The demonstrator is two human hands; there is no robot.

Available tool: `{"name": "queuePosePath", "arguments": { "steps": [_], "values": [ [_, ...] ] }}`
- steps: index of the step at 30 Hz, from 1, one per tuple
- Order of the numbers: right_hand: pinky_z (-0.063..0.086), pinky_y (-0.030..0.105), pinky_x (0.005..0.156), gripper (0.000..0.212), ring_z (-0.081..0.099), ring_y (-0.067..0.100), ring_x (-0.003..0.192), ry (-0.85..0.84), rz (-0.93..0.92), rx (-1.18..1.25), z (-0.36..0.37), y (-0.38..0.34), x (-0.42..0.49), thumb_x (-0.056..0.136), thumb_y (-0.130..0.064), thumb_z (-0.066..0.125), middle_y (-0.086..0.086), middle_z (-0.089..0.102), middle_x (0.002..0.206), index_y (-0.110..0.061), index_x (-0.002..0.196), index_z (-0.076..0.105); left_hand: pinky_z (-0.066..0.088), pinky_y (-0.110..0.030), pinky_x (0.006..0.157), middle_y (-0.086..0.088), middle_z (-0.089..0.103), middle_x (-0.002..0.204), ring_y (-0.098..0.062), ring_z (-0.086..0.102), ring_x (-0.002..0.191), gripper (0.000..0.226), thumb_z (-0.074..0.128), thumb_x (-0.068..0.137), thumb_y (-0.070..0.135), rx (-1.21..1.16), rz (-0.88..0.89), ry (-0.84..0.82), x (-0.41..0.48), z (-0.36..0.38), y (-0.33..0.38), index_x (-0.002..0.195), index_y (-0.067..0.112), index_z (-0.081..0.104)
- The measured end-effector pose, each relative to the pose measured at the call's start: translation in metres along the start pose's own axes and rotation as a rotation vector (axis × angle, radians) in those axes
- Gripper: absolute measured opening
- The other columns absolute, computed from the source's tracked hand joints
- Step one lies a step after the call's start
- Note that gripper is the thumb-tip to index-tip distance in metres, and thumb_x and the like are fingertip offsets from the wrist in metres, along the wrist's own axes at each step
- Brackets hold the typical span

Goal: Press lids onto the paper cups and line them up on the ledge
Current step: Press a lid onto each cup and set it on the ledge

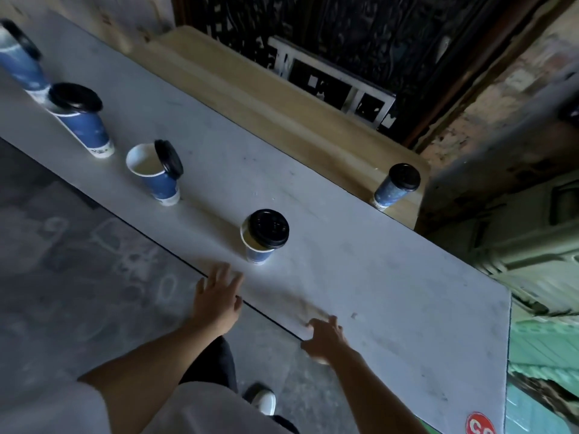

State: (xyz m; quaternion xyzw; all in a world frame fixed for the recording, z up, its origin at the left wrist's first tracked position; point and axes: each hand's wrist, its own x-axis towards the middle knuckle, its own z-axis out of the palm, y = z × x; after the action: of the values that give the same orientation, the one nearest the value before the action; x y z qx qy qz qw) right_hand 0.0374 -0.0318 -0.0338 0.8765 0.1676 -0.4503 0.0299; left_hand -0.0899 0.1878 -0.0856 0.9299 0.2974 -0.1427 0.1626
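Several blue paper cups stand on the white table (360,277). The nearest cup (261,245) has a black lid (270,228) lying loosely askew on its rim. Further left, an open cup (156,173) has a black lid (169,158) propped on edge against its rim. Two more cups (83,120) (22,61) at the far left carry black lids. One lidded cup (396,186) stands on the wooden ledge (266,98) behind the table. My left hand (217,299) is empty with fingers spread, just short of the nearest cup. My right hand (326,338) rests open at the table's front edge.
The wooden ledge runs along the table's far side in front of a dark carved panel (344,32). A grey concrete floor (78,261) lies below the front edge. A red sticker (481,424) marks the table's near right corner. Green crates (545,355) sit at the right.
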Motion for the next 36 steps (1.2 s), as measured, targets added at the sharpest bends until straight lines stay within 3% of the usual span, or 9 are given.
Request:
{"name": "queuePosePath", "arguments": {
  "steps": [3,8,11,15,18,21,26,32,36],
  "values": [
    [0.042,0.035,0.110,0.062,0.045,0.033,0.135,0.004,0.089,0.078,-0.027,-0.031,0.018,0.087,-0.030,0.058,0.016,0.038,0.148,-0.026,0.148,0.044,0.034,-0.049,0.110,-0.009,0.030,0.161,-0.033,0.026,0.149,0.058,0.057,0.090,0.034,-0.051,-0.017,0.017,0.022,-0.023,-0.025,0.146,0.026,0.044],
    [0.040,0.021,0.096,0.051,0.051,0.021,0.132,0.028,0.029,0.178,-0.074,-0.089,0.039,0.095,-0.023,0.052,0.003,0.050,0.150,-0.026,0.145,0.050,0.028,-0.049,0.117,-0.005,0.015,0.166,-0.032,0.015,0.152,0.059,0.050,0.096,0.039,-0.015,0.030,-0.067,0.058,-0.048,-0.065,0.152,0.029,0.032],
    [0.045,0.030,0.093,0.039,0.059,0.026,0.115,0.237,0.027,0.418,-0.106,-0.112,0.037,0.101,-0.024,0.043,0.008,0.060,0.137,-0.021,0.136,0.059,0.027,-0.048,0.119,-0.005,0.011,0.167,-0.032,0.013,0.153,0.072,0.057,0.093,0.041,-0.049,0.062,-0.161,0.076,-0.071,-0.071,0.155,0.024,0.023],
    [0.054,0.041,0.090,0.052,0.062,0.021,0.108,0.382,-0.119,0.814,-0.144,-0.121,0.015,0.092,-0.046,0.063,-0.004,0.060,0.125,-0.037,0.142,0.048,0.027,-0.037,0.121,-0.003,0.015,0.166,-0.023,0.020,0.152,0.111,0.084,0.075,0.031,-0.517,0.192,-0.233,0.085,-0.099,-0.059,0.159,0.019,0.012],
    [0.044,0.038,0.103,0.076,0.048,0.015,0.127,0.343,-0.313,0.534,-0.154,-0.131,-0.001,0.080,-0.046,0.074,-0.009,0.046,0.142,-0.047,0.146,0.037,0.023,-0.023,0.115,0.016,0.018,0.160,-0.002,0.018,0.145,0.123,0.092,0.063,0.034,-0.713,0.326,-0.236,0.087,-0.109,-0.048,0.157,0.034,0.012],
    [0.035,0.031,0.106,0.081,0.041,0.019,0.134,0.305,-0.389,0.288,-0.149,-0.143,0.000,0.076,-0.041,0.079,-0.003,0.044,0.148,-0.037,0.148,0.041,0.031,-0.025,0.113,0.020,0.028,0.154,0.002,0.027,0.139,0.122,0.092,0.058,0.041,-0.770,0.385,-0.242,0.091,-0.113,-0.037,0.155,0.040,0.018],
    [0.039,0.025,0.097,0.079,0.046,0.018,0.127,0.419,-0.409,0.229,-0.141,-0.150,-0.005,0.074,-0.043,0.074,-0.003,0.050,0.140,-0.032,0.146,0.043,0.046,-0.009,0.092,0.028,0.059,0.125,0.012,0.054,0.114,0.086,0.091,0.063,0.037,-0.835,0.465,-0.166,0.097,-0.115,-0.025,0.137,0.037,0.048],
    [0.054,0.034,0.083,0.076,0.055,0.021,0.107,0.692,-0.479,0.215,-0.137,-0.155,-0.028,0.071,-0.053,0.066,-0.008,0.055,0.129,-0.029,0.140,0.048,0.049,-0.011,0.085,0.024,0.065,0.115,0.007,0.061,0.105,0.074,0.090,0.064,0.041,-0.821,0.472,-0.174,0.102,-0.113,-0.023,0.128,0.034,0.053],
    [0.053,0.037,0.088,0.077,0.052,0.024,0.113,0.651,-0.449,0.145,-0.118,-0.157,-0.030,0.071,-0.040,0.071,-0.009,0.047,0.140,-0.030,0.143,0.045,0.051,-0.013,0.085,0.024,0.065,0.111,0.009,0.061,0.102,0.075,0.091,0.064,0.030,-0.785,0.458,-0.147,0.101,-0.109,-0.025,0.129,0.032,0.053]
  ]
}}
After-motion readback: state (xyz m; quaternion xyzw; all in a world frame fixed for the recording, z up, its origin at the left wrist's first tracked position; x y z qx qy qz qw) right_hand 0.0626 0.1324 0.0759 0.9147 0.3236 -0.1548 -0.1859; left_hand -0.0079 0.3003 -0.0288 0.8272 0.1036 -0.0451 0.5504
